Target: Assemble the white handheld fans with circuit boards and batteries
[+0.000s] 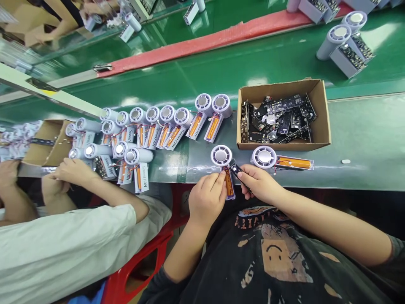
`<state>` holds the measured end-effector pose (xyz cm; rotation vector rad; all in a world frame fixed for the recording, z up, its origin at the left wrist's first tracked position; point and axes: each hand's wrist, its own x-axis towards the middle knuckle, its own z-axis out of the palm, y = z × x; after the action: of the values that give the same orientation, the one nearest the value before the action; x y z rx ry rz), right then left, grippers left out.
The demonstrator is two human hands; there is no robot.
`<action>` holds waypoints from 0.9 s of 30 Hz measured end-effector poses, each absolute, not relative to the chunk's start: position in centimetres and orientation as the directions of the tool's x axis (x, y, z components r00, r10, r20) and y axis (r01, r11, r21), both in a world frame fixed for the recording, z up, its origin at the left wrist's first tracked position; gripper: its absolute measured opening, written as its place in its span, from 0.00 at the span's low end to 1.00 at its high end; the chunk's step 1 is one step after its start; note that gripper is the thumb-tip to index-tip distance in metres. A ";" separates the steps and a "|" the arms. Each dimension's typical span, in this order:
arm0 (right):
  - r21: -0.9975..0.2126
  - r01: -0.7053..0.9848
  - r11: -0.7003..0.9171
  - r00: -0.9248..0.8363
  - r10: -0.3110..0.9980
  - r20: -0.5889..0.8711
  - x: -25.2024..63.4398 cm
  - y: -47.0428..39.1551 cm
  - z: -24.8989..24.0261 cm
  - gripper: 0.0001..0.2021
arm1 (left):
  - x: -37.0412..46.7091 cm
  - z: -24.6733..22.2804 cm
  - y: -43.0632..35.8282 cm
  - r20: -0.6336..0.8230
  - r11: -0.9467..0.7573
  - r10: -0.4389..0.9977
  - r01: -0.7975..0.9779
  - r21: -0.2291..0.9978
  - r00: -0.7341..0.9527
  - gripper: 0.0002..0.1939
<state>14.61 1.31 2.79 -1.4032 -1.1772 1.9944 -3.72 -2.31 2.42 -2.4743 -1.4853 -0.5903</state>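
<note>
At the bench edge, a lilac handheld fan [221,156] lies with its round head away from me and its handle toward me. The handle is uncovered and shows an orange battery and thin wires. My left hand [207,197] is closed around the handle's left side, fingertips near the neck. Between the thumb and fingers of my right hand [261,182] is a narrow black circuit board [236,170], its far end beside the fan's neck. Another uncovered fan [264,157] lies just beyond my right hand, its handle pointing right.
A cardboard box [284,146] of loose circuit boards stands behind the fans. Several more fans [167,114] line the bench on the left, where a co-worker's hands [74,171] are busy. Beyond runs a green conveyor belt [177,76]; fans [338,36] stand on it at right.
</note>
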 end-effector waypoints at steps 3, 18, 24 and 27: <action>-0.828 0.144 -0.542 -0.393 0.737 -0.550 14.6 1.3 2.8 0.12 | -3.6 2.8 -2.6 0.412 -0.483 0.801 0.876 0.016 0.434 0.13; -0.853 0.247 -0.461 -0.389 0.759 -0.523 14.0 1.6 2.8 0.11 | -0.6 4.2 -1.6 0.113 -0.330 0.923 0.909 -0.256 0.367 0.15; -0.868 0.276 -0.412 -0.364 0.791 -0.491 14.1 1.5 2.8 0.11 | -2.7 3.0 -1.6 0.180 -0.404 0.900 0.915 0.003 0.396 0.17; -0.869 0.267 -0.417 -0.358 0.794 -0.491 14.2 1.4 2.7 0.11 | -4.2 2.5 -2.1 0.276 -0.465 0.867 0.872 0.154 0.414 0.22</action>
<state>14.21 1.37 2.67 -1.4793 -1.3988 1.8270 -4.15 -2.09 2.46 -2.6301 -1.6170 -0.5005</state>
